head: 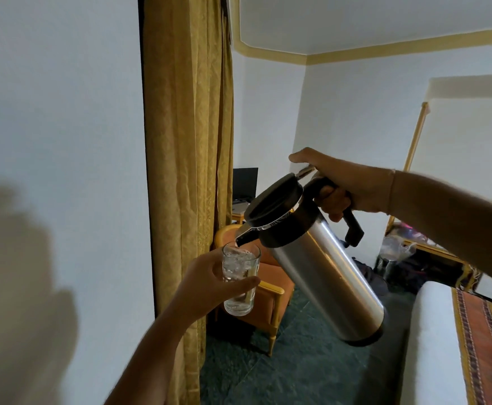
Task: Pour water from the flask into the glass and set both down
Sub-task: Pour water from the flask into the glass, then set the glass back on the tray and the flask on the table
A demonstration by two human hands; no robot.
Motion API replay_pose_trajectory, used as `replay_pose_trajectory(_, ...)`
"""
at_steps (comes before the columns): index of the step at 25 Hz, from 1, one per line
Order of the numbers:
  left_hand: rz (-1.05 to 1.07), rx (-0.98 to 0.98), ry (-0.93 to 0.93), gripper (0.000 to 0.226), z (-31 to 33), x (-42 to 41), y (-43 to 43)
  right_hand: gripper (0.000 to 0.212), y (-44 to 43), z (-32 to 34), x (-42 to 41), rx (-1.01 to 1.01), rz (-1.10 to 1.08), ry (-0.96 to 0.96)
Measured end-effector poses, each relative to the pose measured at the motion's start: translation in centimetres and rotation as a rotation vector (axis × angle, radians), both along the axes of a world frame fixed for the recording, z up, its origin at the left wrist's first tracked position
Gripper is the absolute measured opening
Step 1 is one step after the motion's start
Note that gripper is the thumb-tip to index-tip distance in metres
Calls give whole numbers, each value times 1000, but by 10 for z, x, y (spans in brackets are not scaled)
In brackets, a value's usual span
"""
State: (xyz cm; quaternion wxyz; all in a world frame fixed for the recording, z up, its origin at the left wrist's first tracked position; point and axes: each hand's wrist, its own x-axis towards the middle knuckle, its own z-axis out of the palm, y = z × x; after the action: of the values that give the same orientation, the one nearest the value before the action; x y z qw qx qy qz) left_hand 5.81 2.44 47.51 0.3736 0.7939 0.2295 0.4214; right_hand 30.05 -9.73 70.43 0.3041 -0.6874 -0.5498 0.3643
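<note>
A steel flask with a black lid and handle is tilted, its spout down over the rim of a clear glass. Water runs from the spout into the glass, which is nearly full. My right hand grips the flask's black handle, thumb on the lever at the top. My left hand is wrapped around the middle of the glass and holds it upright in the air, in front of the curtain's edge.
A gold curtain hangs against the white wall on the left. An orange armchair stands behind the glass. A bed with a patterned cover fills the lower right. A bin and bags sit by the far wall on green floor.
</note>
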Motion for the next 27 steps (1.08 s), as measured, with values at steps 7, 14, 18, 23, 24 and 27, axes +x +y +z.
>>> replay_pose_trajectory(7,59,-88,12,41,-23,-12,-7,72,-13,-92,8,220,-190,546)
replay_pose_trajectory(14,85,-213,77,53,-72,-19,-14,48,-22,-198,12,437,-413,908)
replay_pose_trajectory(18,96,-253,173,71,-120,-21,-19,48,-22,-276,14,440,-548,966)
replay_pose_trajectory(23,194,-286,375,90,-217,-29,-17,37,-21,-401,17,414,-707,928)
replay_pose_trajectory(24,203,-320,394,92,-238,-30,-17,33,-21,-427,18,415,-743,922)
replay_pose_trajectory(27,232,-381,456,84,-306,-36,-15,26,-20,-502,22,385,-864,926)
